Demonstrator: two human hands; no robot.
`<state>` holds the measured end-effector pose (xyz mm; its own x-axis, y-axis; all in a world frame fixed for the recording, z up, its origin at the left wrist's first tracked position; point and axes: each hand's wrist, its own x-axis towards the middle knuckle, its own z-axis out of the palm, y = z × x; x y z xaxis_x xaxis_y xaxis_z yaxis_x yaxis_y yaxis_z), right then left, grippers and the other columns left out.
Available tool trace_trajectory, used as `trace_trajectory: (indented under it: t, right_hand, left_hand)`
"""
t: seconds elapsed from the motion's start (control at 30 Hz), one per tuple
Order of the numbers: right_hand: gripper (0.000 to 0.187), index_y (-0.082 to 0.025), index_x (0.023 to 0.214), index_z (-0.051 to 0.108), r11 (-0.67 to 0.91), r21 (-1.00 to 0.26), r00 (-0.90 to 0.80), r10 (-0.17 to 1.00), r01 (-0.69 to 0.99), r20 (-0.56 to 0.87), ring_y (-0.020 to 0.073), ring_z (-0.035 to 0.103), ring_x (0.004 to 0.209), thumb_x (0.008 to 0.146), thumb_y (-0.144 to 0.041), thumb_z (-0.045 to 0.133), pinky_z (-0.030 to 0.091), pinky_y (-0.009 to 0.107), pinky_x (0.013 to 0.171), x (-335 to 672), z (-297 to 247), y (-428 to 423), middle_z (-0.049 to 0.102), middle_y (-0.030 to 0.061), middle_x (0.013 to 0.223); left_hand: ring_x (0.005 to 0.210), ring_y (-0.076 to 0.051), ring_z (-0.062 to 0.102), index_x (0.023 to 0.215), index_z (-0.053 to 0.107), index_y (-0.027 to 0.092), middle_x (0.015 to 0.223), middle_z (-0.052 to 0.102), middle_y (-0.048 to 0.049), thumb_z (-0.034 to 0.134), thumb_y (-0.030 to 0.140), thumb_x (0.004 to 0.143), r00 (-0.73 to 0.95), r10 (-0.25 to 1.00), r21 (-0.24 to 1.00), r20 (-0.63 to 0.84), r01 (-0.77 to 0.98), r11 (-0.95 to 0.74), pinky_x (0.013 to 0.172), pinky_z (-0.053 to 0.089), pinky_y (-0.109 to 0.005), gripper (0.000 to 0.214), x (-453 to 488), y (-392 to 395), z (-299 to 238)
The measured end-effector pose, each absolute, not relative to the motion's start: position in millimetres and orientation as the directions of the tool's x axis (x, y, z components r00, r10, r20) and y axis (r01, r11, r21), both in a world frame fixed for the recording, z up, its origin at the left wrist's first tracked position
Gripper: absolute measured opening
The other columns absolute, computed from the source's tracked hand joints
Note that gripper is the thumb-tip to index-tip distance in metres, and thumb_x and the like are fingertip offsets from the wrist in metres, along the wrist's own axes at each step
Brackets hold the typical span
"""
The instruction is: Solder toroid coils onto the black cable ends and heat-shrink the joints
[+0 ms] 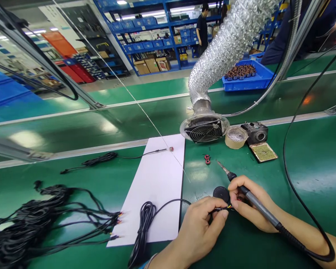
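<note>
My left hand [203,224] pinches the end of a black cable [147,220], whose coiled length lies over the white board [156,175]. Short coloured wires [229,206] stick out at that end, between the fingertips of both hands. My right hand [254,205] grips a soldering iron [253,200], its tip pointing up and left, away from the wires. The right thumb and a finger also meet at the wire ends; what they pinch is partly hidden. A round black disc [221,193] lies just behind the fingertips. A small red part [239,199] shows partly behind the right fingers.
Bundled black cables [30,224] cover the left bench. Small red wound coils [207,160] lie ahead, below a fume extractor [205,129]. A solder roll [236,137] and an iron stand with yellow sponge [263,152] sit at right. Behind stands a blue bin [248,80] of coils.
</note>
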<state>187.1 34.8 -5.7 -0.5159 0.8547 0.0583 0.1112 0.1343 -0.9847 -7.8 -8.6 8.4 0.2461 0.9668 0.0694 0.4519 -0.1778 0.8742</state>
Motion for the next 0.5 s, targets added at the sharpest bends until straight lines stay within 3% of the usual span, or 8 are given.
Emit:
trace_trajectory:
  t: [0.27, 0.5]
  right_hand:
    - [0.022, -0.025, 0.115, 0.052, 0.272, -0.935, -0.605, 0.792, 0.228, 0.083, 0.0094, 0.055, 0.066, 0.093, -0.022, 0.054, 0.045, 0.021, 0.062, 191.4, -1.0, 36.1, 0.058, -0.0025, 0.082]
    - [0.035, -0.024, 0.111, 0.052, 0.173, -0.959, -0.572, 0.82, 0.223, 0.015, 0.0086, 0.055, 0.064, 0.079, -0.01, 0.055, 0.045, 0.019, 0.06, 190.3, -0.1, 35.6, 0.058, -0.0027, 0.083]
  left_hand:
    - [0.062, -0.013, 0.059, 0.093, 0.07, 0.017, 0.074, 0.067, -0.0035, 0.054, 0.022, 0.091, 0.273, 0.957, 0.814, 0.096, 0.532, -0.233, 0.06, 0.045, -0.023, 0.017, -7.7, -10.8, 5.7]
    - [0.063, -0.014, 0.059, 0.091, 0.068, 0.016, 0.073, 0.067, -0.004, 0.051, 0.023, 0.093, 0.237, 0.966, 0.804, 0.101, 0.553, -0.22, 0.059, 0.044, -0.024, 0.019, -7.8, -10.6, 6.8]
